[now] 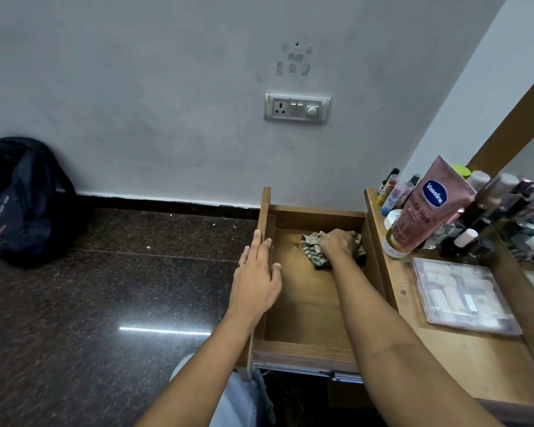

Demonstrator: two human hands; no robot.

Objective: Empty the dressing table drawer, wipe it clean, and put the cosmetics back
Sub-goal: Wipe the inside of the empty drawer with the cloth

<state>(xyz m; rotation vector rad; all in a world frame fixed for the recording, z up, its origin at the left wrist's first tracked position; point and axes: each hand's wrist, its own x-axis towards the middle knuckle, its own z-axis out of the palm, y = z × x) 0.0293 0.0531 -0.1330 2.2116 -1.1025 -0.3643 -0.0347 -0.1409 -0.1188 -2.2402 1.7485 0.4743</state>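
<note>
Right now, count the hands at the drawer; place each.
2. The left hand lies flat along the left wall of the drawer; the right hand holds a checked cloth on its floor, toward the back.

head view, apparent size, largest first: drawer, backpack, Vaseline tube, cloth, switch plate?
1. drawer
2. backpack
3. Vaseline tube
4. cloth and switch plate: these look alike. The cloth is partly under the right hand, so they are left unranked.

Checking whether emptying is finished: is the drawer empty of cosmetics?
Empty of cosmetics. The drawer holds only a checked cloth under the right hand and a small speck; bare wood elsewhere.
</note>
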